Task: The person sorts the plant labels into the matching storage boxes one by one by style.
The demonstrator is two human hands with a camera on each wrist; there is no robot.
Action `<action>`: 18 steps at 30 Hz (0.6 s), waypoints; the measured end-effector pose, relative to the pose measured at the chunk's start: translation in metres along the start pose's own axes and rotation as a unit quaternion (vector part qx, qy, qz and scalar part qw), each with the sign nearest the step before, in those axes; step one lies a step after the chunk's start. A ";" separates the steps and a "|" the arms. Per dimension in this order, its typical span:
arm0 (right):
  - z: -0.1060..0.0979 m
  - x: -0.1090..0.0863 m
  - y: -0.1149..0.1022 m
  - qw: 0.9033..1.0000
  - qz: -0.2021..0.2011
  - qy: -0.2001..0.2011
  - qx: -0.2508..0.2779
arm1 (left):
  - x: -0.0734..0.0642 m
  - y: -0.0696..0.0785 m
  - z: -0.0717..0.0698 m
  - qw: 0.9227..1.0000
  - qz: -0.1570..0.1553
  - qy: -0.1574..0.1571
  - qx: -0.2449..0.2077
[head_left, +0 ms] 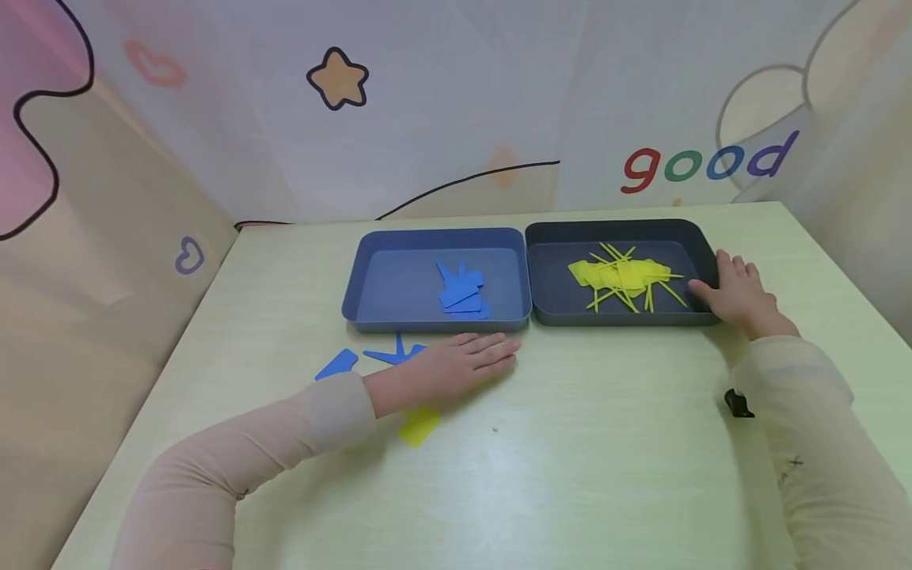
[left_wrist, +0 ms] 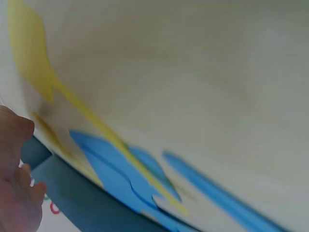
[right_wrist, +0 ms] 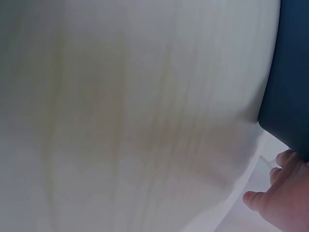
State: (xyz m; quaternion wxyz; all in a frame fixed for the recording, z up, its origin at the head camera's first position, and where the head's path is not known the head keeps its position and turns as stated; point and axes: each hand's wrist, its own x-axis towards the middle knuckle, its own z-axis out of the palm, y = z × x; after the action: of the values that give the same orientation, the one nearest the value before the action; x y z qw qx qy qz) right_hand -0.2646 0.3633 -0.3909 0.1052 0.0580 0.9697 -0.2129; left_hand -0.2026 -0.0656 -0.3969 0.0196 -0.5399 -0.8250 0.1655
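Note:
My left hand point(head_left: 452, 368) reaches across the table in front of the left tray, its fingers straight and close together. Beneath and around it lie flat blue pieces point(head_left: 337, 364) and yellow pieces point(head_left: 420, 426), partly hidden by the hand. In the left wrist view, a yellow piece point(left_wrist: 29, 43) has a wide flat head and a thin stem. My right hand point(head_left: 744, 297) rests at the right end of the dark tray point(head_left: 620, 319), thumb over the rim and fingers extended outside. Several yellow pieces point(head_left: 620, 275) are heaped in that tray.
The blue-grey tray point(head_left: 392, 277) stands left of the dark one, with several blue pieces point(head_left: 463, 293) inside. A small black object point(head_left: 738, 404) lies near the right forearm. A printed cloth point(head_left: 456, 103) hangs behind the table point(head_left: 570, 475).

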 end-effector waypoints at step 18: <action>0.000 -0.001 -0.001 1.000 -0.004 0.001 0.010 | 0.002 0.003 -0.001 0.977 -0.100 0.004 -0.187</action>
State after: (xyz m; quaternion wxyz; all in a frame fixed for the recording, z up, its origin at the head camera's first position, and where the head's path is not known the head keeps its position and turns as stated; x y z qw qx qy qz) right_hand -0.2635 0.3619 -0.3904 0.1025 0.0551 0.9679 -0.2227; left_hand -0.2002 -0.0628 -0.3976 -0.0621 -0.4493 -0.8912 0.0028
